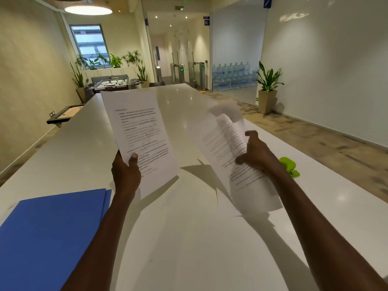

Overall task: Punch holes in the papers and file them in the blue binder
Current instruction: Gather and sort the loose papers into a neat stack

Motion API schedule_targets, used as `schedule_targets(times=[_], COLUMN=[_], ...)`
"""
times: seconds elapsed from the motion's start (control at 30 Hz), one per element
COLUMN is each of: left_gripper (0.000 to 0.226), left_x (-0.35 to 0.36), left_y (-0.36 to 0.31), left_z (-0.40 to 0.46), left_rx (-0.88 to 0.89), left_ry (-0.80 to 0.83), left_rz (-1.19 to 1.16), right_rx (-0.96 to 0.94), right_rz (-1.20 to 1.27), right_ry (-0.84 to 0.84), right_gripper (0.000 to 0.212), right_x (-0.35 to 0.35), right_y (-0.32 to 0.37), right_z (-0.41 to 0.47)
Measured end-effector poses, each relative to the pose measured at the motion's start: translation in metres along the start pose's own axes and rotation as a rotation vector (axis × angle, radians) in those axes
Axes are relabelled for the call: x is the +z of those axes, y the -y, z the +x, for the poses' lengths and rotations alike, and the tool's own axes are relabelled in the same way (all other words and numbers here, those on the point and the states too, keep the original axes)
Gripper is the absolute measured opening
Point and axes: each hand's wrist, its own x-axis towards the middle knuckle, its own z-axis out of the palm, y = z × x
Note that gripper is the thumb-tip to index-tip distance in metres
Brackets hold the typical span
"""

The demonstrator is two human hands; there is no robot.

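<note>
My left hand [125, 171] grips the lower left edge of a printed sheet [140, 131] and holds it upright above the white table [189, 238]. My right hand [255, 153] clutches a bent, blurred bundle of printed papers [235, 156] to the right of that sheet. The blue binder [48, 234] lies shut and flat on the table at the lower left, under my left forearm. A lime-green hole punch [290, 165] rests on the table just beyond my right wrist, partly hidden by it.
The long table runs away from me toward a foosball table [113, 84] and potted plants. A dark framed tray [63, 115] juts from the left wall. On the right, a potted plant [267, 89] stands on the floor by the wall.
</note>
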Motion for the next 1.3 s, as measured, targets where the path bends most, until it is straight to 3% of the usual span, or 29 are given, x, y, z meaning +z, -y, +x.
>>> schedule_targets(times=[0.13,0.3,0.47,0.57,0.7,0.83,0.87,0.97,1.03,1.1,1.17,1.2,1.3], left_gripper=[0.035,0.034,0.034,0.037,0.033,0.038,0.038,0.033,0.027,0.024,0.048,0.055,0.04], left_x=[0.008,0.019,0.024,0.023,0.027,0.031,0.032,0.034,0.036,0.039,0.045,0.048,0.055], left_y=[0.0,-0.007,-0.007,-0.01,-0.019,-0.017,-0.016,-0.017,-0.019,-0.021,-0.024,-0.024,-0.026], left_z=[-0.003,-0.01,-0.014,-0.019,-0.028,-0.033,-0.034,-0.038,-0.042,-0.042,-0.041,-0.04,-0.044], left_rx=[-0.012,-0.044,-0.116,-0.182,-0.264,-0.34,-0.358,-0.389,-0.399,-0.433,-0.477,-0.448,-0.214], left_ry=[0.032,0.114,0.267,0.406,0.603,0.679,0.693,0.688,0.674,0.616,0.542,0.525,0.491], left_rz=[0.003,-0.069,-0.161,-0.217,-0.347,-0.397,-0.409,-0.395,-0.395,-0.423,-0.406,-0.401,-0.383], right_rx=[-0.135,-0.248,-0.246,-0.178,-0.129,-0.044,-0.026,0.016,0.032,0.033,-0.008,-0.039,-0.152], right_rz=[0.271,0.73,0.923,0.877,0.577,0.329,0.354,0.565,0.659,0.72,0.722,0.69,0.657], right_ry=[0.078,0.36,0.397,0.407,0.293,0.117,0.117,0.225,0.247,0.185,0.069,0.007,-0.114], right_gripper=[0.084,0.059,0.04,0.041,0.05,0.105,0.106,0.057,0.04,0.038,0.04,0.043,0.051], right_x=[-0.031,-0.051,-0.044,-0.033,-0.013,0.008,0.011,0.007,0.007,0.01,0.015,0.018,0.021], right_y=[0.036,0.062,0.066,0.06,0.047,0.023,0.019,0.019,0.015,0.011,0.01,0.011,0.016], right_z=[-0.021,-0.039,-0.033,-0.021,-0.007,0.018,0.022,0.01,0.004,0.004,0.005,0.006,0.006])
